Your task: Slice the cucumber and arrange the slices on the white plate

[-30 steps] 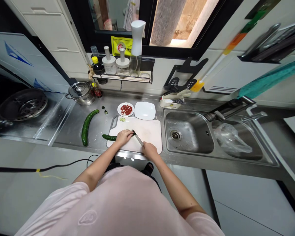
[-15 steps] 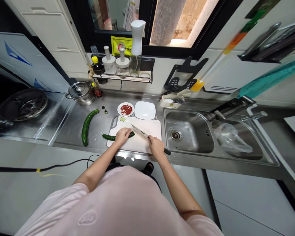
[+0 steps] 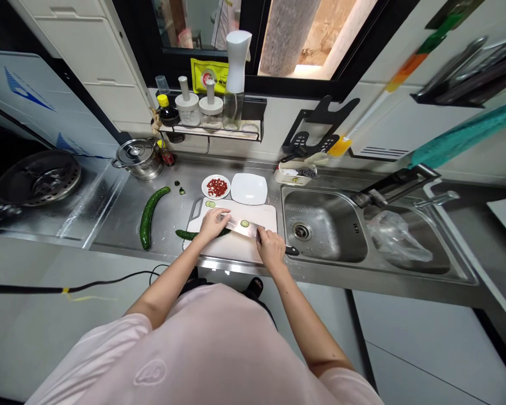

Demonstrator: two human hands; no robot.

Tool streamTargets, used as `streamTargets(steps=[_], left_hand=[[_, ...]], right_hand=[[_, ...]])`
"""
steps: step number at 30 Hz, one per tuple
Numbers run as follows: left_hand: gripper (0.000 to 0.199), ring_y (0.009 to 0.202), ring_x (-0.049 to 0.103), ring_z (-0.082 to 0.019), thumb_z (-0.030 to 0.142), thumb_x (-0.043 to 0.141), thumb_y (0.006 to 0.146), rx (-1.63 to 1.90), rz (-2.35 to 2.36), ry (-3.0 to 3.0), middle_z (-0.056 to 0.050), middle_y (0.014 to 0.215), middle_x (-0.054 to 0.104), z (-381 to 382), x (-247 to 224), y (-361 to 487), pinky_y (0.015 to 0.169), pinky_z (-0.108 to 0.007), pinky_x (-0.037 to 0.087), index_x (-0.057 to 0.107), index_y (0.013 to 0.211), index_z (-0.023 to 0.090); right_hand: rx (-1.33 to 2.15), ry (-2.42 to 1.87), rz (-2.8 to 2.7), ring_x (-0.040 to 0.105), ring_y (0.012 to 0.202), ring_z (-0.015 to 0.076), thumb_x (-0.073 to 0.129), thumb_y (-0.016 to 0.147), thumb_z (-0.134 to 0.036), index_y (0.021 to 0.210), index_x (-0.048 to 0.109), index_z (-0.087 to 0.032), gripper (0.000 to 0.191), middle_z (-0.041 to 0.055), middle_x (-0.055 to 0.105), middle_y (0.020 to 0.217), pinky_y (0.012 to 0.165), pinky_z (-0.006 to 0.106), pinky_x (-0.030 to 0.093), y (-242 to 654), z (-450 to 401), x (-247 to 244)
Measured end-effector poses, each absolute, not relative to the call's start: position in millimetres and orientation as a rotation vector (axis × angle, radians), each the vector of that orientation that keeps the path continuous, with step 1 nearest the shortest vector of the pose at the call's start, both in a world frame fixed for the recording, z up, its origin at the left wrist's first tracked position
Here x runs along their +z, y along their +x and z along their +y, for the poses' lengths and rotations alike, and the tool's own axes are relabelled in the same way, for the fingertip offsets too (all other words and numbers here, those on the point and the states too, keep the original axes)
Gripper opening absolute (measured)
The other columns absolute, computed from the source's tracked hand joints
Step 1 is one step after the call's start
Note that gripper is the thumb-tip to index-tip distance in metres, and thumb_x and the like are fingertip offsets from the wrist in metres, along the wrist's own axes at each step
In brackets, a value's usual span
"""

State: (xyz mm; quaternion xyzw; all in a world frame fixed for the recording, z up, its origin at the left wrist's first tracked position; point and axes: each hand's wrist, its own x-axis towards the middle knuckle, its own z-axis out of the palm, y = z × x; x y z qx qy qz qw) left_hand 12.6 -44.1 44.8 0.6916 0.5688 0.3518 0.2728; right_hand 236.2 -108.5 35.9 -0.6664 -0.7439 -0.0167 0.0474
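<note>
My right hand (image 3: pixel 271 247) is closed on a knife (image 3: pixel 253 230), whose blade lies tilted flat above the white cutting board (image 3: pixel 257 253). A round cucumber slice (image 3: pixel 245 223) sits on the blade. My left hand (image 3: pixel 213 224) is at the blade's left end, thumb and fingers close together at its tip; whether they pinch it is too small to tell. Beneath the left hand lies a cut cucumber (image 3: pixel 186 234), partly hidden by it. Two pale slices (image 3: pixel 209 203) rest on the board's upper left. A whole cucumber (image 3: pixel 148 219) lies on the counter at the left.
Behind the board stand a plate of red pieces (image 3: pixel 216 187) and a white square plate (image 3: pixel 248 188). A lidded pot (image 3: pixel 138 159) is at the back left, a pan (image 3: pixel 40 177) at far left. To the right is a sink (image 3: pixel 324 225) with a plastic bag (image 3: pixel 398 236).
The knife blade has turned flatter, showing its face with a slice on it. My left hand has moved up from the cucumber to the blade's tip.
</note>
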Motion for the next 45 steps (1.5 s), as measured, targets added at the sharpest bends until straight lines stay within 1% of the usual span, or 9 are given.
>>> streamTargets(steps=[7,13,15,18,23,28,32,37,45], left_hand=[[0.032,0.106,0.053,-0.022,0.042,0.056,0.083,0.614,1.446,2.103,-0.006,0.108,0.064,-51.0,59.7,34.2,0.098,-0.035,0.038,0.068,0.105,0.023],[0.022,0.105,0.054,-0.023,0.040,0.058,0.082,0.509,1.488,2.107,-0.003,0.106,0.066,-53.5,58.7,39.7,0.109,-0.050,0.016,0.069,0.095,0.028],[0.019,0.103,0.056,-0.022,0.036,0.060,0.080,0.528,1.462,2.093,-0.002,0.103,0.066,-53.6,57.3,39.9,0.108,-0.049,0.018,0.068,0.094,0.027],[0.016,0.097,0.057,-0.020,0.031,0.062,0.077,0.572,1.419,2.070,-0.002,0.097,0.067,-52.9,55.0,40.8,0.102,-0.042,0.031,0.068,0.090,0.025],[0.012,0.084,0.060,-0.015,0.029,0.059,0.077,0.754,1.431,1.859,-0.002,0.086,0.067,-47.4,43.0,38.7,0.080,-0.027,0.045,0.065,0.083,0.020],[0.018,0.071,0.060,-0.013,0.035,0.063,0.073,0.894,1.727,1.459,-0.001,0.076,0.066,-25.4,15.2,17.2,0.068,-0.024,0.046,0.064,0.082,0.019],[0.014,0.067,0.059,-0.013,0.029,0.067,0.068,0.876,1.966,1.321,0.000,0.072,0.065,-4.7,-7.6,-5.9,0.068,-0.025,0.045,0.064,0.078,0.019],[0.014,0.068,0.060,-0.014,0.024,0.067,0.065,0.857,2.047,1.188,-0.001,0.074,0.066,10.8,-28.1,-21.1,0.069,-0.026,0.045,0.065,0.078,0.017],[0.013,0.067,0.059,-0.013,0.018,0.065,0.065,0.829,2.099,1.204,-0.001,0.075,0.067,28.0,-32.3,-20.0,0.068,-0.025,0.043,0.063,0.078,0.017]], right_hand=[[0.023,-2.004,-2.350,0.046,0.084,0.0201,0.042,0.092,-0.030,0.120,0.055,-0.019,0.033,0.0091,0.059,0.089,0.073,0.029,0.025,230.7,-109.7,43.9],[0.093,-2.010,-2.392,0.045,0.086,0.0209,0.043,0.091,-0.031,0.123,0.054,-0.019,0.036,0.0101,0.059,0.092,0.074,0.030,0.025,231.1,-112.2,42.0],[0.094,-1.999,-2.403,0.046,0.086,0.0207,0.041,0.092,-0.030,0.124,0.054,-0.019,0.036,0.0100,0.059,0.091,0.074,0.029,0.024,231.5,-113.4,38.7],[0.086,-1.985,-2.412,0.046,0.085,0.0205,0.042,0.092,-0.030,0.123,0.054,-0.018,0.036,0.0096,0.059,0.091,0.074,0.029,0.024,231.6,-115.6,34.4],[0.064,-2.023,-2.380,0.047,0.083,0.0196,0.047,0.089,-0.029,0.119,0.056,-0.019,0.033,0.0076,0.060,0.089,0.073,0.029,0.024,234.9,-119.5,31.4],[0.085,-2.096,-2.310,0.049,0.084,0.0188,0.051,0.086,-0.028,0.119,0.056,-0.020,0.035,0.0065,0.062,0.091,0.074,0.029,0.025,246.0,-123.2,27.7],[0.107,-2.132,-2.258,0.051,0.085,0.0187,0.052,0.085,-0.027,0.120,0.056,-0.020,0.036,0.0057,0.063,0.092,0.075,0.028,0.026,252.9,-124.3,22.4],[0.137,-2.142,-2.247,0.052,0.085,0.0186,0.052,0.085,-0.027,0.120,0.056,-0.020,0.035,0.0058,0.063,0.092,0.075,0.028,0.027,253.6,-124.1,20.1],[0.143,-2.133,-2.212,0.053,0.083,0.0183,0.046,0.089,-0.028,0.116,0.058,-0.021,0.031,0.0056,0.064,0.091,0.074,0.027,0.027,254.6,-124.6,14.8]])
